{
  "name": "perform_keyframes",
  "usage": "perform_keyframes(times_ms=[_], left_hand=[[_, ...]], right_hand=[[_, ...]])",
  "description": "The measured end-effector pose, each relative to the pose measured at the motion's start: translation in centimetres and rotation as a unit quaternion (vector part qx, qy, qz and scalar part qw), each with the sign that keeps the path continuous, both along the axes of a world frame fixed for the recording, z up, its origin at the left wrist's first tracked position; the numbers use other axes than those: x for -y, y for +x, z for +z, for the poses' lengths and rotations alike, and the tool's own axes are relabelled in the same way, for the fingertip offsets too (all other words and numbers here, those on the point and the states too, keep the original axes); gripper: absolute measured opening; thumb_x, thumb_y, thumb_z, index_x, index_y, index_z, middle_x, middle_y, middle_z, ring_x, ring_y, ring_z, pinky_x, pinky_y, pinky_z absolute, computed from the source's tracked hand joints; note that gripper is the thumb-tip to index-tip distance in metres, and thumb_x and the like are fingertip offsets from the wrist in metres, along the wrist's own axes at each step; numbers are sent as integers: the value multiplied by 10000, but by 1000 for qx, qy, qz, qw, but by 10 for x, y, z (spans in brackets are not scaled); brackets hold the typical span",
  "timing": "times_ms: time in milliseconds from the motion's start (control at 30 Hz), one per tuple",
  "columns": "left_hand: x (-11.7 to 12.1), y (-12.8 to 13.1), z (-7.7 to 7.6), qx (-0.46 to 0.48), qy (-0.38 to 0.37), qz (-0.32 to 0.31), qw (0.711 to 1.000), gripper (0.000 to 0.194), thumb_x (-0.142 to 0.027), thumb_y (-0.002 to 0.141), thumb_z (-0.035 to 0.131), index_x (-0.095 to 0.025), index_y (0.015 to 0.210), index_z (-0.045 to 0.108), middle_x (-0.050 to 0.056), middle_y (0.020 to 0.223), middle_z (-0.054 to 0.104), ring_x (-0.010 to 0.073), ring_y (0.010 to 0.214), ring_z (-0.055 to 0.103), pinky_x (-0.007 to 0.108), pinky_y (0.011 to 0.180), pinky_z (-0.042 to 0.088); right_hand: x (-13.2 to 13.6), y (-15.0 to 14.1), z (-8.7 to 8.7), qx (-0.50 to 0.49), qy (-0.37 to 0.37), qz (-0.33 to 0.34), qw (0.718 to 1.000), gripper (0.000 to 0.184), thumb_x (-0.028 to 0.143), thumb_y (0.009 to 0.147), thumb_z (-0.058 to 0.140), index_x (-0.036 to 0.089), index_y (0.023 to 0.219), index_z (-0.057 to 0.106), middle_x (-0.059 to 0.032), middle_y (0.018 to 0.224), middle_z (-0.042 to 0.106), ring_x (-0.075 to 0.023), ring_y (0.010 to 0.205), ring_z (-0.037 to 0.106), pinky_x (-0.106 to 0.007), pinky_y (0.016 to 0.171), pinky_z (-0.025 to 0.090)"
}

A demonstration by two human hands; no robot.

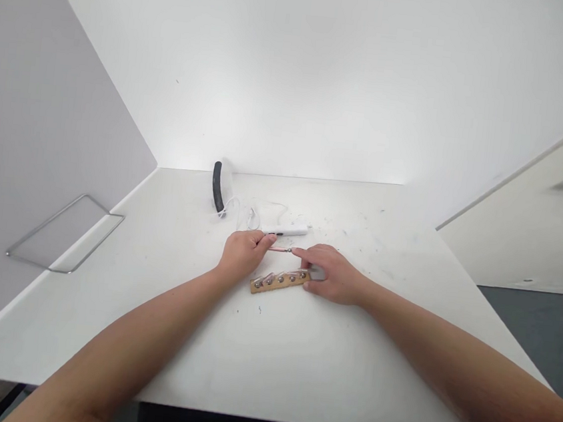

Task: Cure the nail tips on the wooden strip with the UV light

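My left hand is closed, its thumb pressed against the fingers on a thin pinkish stick. The stick reaches right to a small shiny metal end. At that end rests the index finger of my right hand. The thumb and other fingers of my right hand are bent around the right end of a wooden strip. Along this strip sit several shiny metal balls with clear plastic pieces. A pale, see-through part shows at my right palm. Just beyond both hands lies a white, bar-shaped device.
A curved black handle-like piece stands near the back wall, with a thin white cable beside it. A bent metal wire frame is at the left table edge. Small dark specks dot the white table.
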State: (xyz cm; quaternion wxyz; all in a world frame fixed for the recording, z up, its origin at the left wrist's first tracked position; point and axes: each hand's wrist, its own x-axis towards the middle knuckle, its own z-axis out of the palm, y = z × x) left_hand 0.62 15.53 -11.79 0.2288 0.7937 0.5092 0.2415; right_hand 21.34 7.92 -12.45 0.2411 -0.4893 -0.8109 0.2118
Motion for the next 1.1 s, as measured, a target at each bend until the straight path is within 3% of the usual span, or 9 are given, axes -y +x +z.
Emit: perform_keyframes(times_ms=[400, 1100], left_hand=[[1, -1, 1, -8, 3, 1, 1000, 463, -503, 791, 343, -162, 477, 348, -28, 441, 317, 93, 465, 299, 234, 485, 211], [-1, 0, -1, -5, 7, -3, 1000, 468, -504, 781, 351, -155, 471, 314, -28, 435, 303, 82, 462, 282, 232, 477, 192]], right_hand=[[2, -2, 5, 2, -17, -6, 1000, 542, 171, 662, 571, 222, 1193, 478, -16, 862, 614, -177, 875, 531, -403, 902, 348], [-2, 1, -3, 3, -7, 6, 1000, 559, 204, 665, 577, 234, 1211, 463, -21, 880, 611, -179, 885, 527, -383, 887, 351]])
